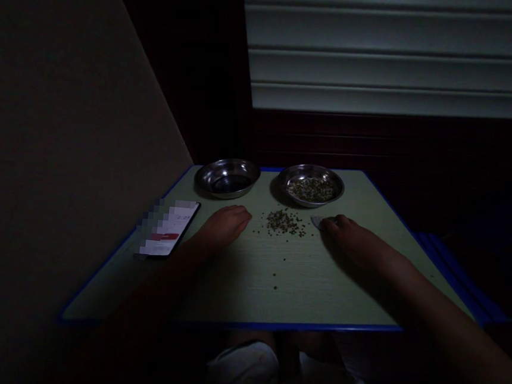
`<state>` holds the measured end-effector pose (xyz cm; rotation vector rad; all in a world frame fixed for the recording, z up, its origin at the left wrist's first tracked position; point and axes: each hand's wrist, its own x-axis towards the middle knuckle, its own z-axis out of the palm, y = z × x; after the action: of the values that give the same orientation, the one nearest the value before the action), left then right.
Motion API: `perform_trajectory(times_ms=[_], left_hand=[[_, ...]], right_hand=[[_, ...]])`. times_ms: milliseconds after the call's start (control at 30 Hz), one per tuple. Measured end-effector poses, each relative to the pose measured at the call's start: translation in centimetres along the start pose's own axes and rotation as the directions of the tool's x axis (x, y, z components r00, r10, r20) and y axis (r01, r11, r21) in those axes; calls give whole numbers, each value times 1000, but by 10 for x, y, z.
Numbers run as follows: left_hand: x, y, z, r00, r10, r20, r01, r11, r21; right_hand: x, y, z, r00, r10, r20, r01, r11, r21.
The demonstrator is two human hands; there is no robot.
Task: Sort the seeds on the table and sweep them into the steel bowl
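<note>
A loose pile of small dark greenish seeds or beans [282, 222] lies on the table between my hands, with a few strays nearer the front edge. Left of the pile rests my left hand [226, 226], its fingers curled together; whatever they may hold is hidden. On the right side, my right hand [348, 236] pinches a small pale flat piece [316, 222], perhaps a card or stiff paper, whose edge points towards the pile. Behind the pile stands a metal bowl [337, 190] with more of the seeds mixed with paler bits. A second metal bowl [203, 178] stands at the back left, looking empty inside.
A phone [169, 232] with a lit screen lies by the left edge. The pale table [291, 305] has a blue rim. A wall [63, 139] runs along the left, and white slatted panels [385, 48] are beyond the table. The room is dim.
</note>
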<state>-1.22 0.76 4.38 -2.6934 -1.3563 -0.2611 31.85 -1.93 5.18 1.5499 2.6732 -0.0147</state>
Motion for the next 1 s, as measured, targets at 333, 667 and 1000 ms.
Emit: perform_trajectory(times_ms=[333, 667, 1000], left_hand=[[-2, -2, -2, 1000, -20, -9, 20, 1000, 2], [-2, -5, -2, 1000, -19, 11, 19, 1000, 20], [-2, -5, 2, 999, -27, 47, 26, 999, 29]], right_hand=[[1, -8, -12, 995, 97, -6, -97, 991, -92], [6, -7, -17, 983, 158, -95, -163, 985, -52], [18, 23, -23, 982, -2, -187, 52, 964, 262]])
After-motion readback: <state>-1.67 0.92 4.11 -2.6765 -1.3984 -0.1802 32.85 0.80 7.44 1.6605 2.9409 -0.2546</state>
